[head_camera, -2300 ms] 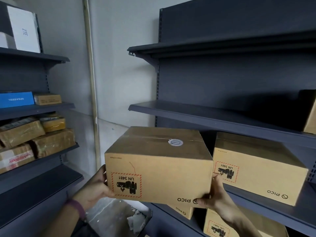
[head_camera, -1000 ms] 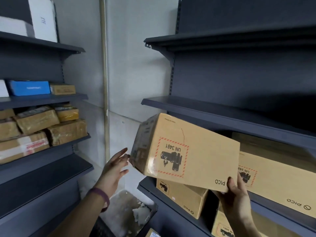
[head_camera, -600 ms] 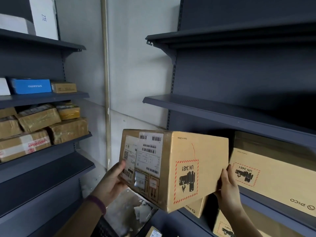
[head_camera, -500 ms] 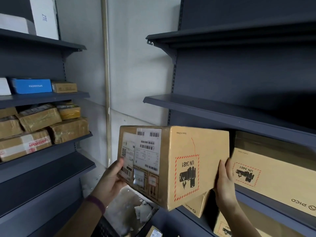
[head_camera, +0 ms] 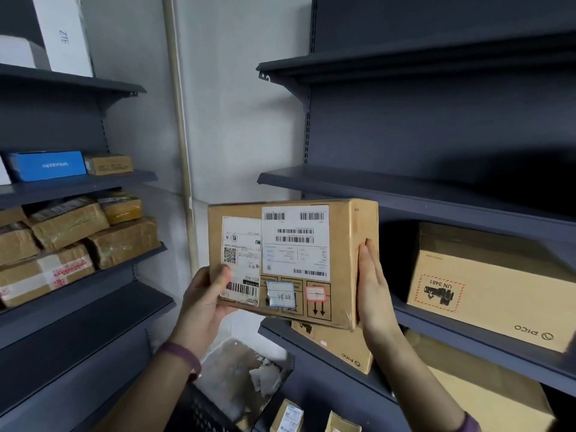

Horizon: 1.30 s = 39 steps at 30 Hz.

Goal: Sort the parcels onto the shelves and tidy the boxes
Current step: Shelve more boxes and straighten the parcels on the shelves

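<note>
1 head cam, fwd/down, near shelves (head_camera: 405,194)

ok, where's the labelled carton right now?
Head view, centre: the labelled carton is in the air between the left hand at its lower-left corner and the right hand flat on its right side, just off the right rack's left end.

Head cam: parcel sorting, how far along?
Done: taped parcels stacked on the left shelves, a PICO box on a right shelf. In hand: the labelled box, left hand gripping its lower corner, right hand flat against its side, not yet shelved. Left, likely: small parcels at the bottom edge.
</note>
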{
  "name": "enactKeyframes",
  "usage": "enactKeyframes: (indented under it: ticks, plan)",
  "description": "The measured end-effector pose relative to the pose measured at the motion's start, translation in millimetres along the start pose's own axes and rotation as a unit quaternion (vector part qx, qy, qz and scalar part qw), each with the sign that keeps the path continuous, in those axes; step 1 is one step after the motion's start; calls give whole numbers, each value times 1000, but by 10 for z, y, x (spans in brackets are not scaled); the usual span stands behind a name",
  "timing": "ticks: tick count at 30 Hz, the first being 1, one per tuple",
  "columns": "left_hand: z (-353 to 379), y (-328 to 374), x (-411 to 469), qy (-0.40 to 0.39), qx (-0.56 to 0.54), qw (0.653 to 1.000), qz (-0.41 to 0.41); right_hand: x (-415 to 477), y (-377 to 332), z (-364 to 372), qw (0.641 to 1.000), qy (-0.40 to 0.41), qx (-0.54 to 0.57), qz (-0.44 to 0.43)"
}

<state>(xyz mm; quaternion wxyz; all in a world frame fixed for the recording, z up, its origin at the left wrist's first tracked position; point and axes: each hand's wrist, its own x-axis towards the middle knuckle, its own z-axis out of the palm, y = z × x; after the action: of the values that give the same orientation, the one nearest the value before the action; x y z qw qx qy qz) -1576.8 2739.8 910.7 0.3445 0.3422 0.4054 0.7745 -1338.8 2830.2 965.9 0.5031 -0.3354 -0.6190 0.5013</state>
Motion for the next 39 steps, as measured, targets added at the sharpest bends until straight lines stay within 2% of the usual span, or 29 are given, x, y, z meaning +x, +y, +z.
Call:
enactKeyframes:
  ticks: [3, 5, 8, 10, 11, 14, 20, 25, 34, 39]
  plan:
    - [-131, 84, 18, -52, -10, 998, -43, -72, -44, -2, 995, -26, 87, 37]
    - [-208, 161, 30, -80, -9, 992, -98, -202, -57, 30, 994, -40, 95, 33]
    - [-222, 256, 43, -61, -15, 982, -178, -416, -22, 104, 995, -45, 88, 34]
    - [-204, 264, 34, -51, 5, 981, -187, -557, -38, 118, 994, -50, 93, 42]
    - [-201, 261, 18, -66, 15, 979, -190, -616, -36, 106, 993, -36, 101, 50]
    - [-164, 215, -40, -115, 34, 967, -225, -844, -67, 47, 1000, 8, 30, 4]
    - [218, 48, -216, -148, 56, 941, -298, -1088, -50, -405, 984, 97, 91, 121]
    - [836, -223, -494, -164, 80, 928, -324, -1519, -75, -972, 968, 190, 113, 122]
    - [2530, -784, -1446, -318, 113, 873, -351, -2609, -247, -2462, 907, 372, 132, 146]
    - [3569, -1109, -2259, -381, 119, 835, -379, -3355, -462, -3462, 893, 409, 138, 129]
